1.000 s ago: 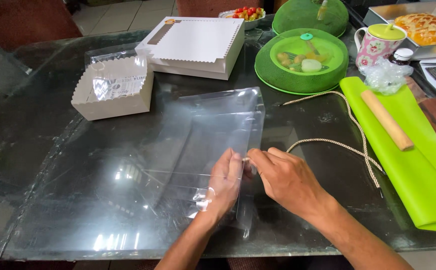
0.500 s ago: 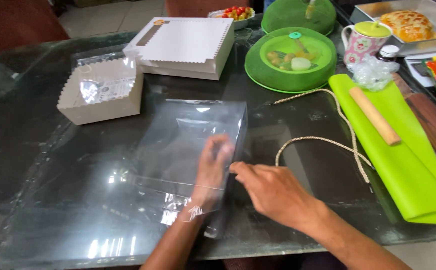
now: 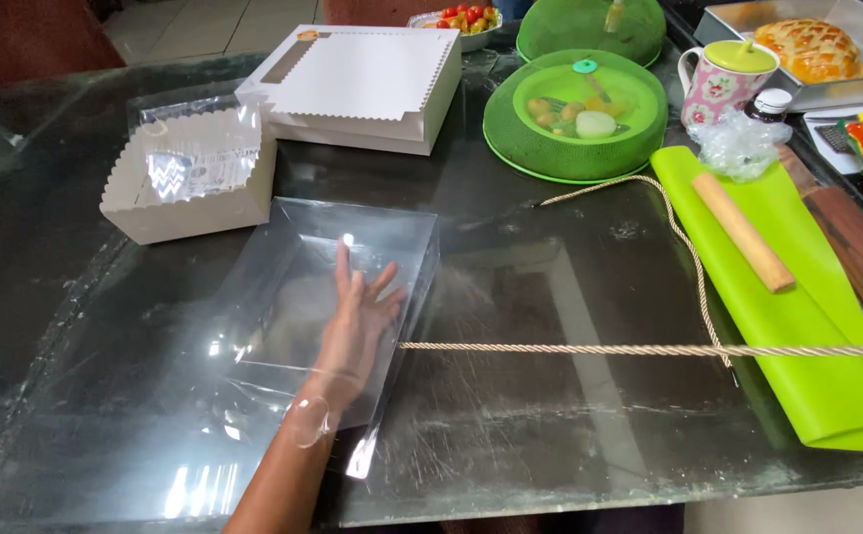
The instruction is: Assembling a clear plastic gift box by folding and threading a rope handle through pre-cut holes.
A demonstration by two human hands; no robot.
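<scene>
A clear plastic box lies on the dark glass table. My left hand is slid inside it, seen through the plastic, fingers spread and palm flat against the inner wall. A beige cord runs taut from the box's right side straight to the right edge of the frame. A slack part of the cord curves back toward the green food cover. My right hand is out of sight.
A small white scalloped box with a clear insert and a larger flat white box stand at the back left. At the right lie a lime green mat, a wooden rolling pin, a floral mug, crumpled plastic and a tray of bread.
My right hand has left the view toward the right and the cord is now stretched tight. My left hand has pushed deeper into the clear box with fingers spread.
</scene>
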